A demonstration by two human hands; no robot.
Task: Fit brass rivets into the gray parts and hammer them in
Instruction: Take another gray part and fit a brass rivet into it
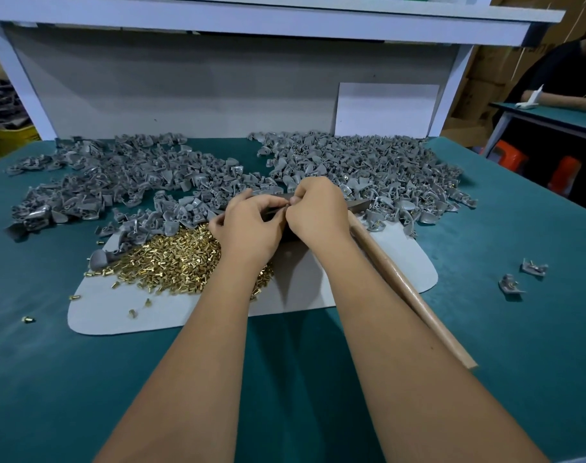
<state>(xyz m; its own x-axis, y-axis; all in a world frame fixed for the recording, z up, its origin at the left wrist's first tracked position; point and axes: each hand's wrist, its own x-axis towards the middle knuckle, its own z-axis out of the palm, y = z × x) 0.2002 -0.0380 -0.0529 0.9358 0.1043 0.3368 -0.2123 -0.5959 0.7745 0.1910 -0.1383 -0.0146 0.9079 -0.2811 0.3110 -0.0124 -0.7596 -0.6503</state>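
The fingers (pixel 286 203) of both hands meet at one spot, curled tight and pinching something too small and too hidden to name — by the task, most likely a brass rivet going into a gray part. The left hand (pixel 248 225) comes in from the rivet side, the right hand (pixel 318 212) closes over it from the other; both seem to rest on a dark metal block (pixel 356 204) that shows just right of the knuckles.

The step in hand looks like fitting, not hammering. The hammer (pixel 408 292) lies untouched along the right forearm, its pale wooden handle smooth and round, so the next move calls for seating the rivet straight, steadying the part with the left hand and freeing the right for the handle.

Just left of the hands, the brass rivets (pixel 171 262) lie in a glittering heap — short, shiny cylinders — on a flat gray mat (pixel 368 279). Beyond, the gray parts (pixel 368 162) spread in two matte, curved-shelled piles across the far side of the teal, felt-like table (pixel 519 329).
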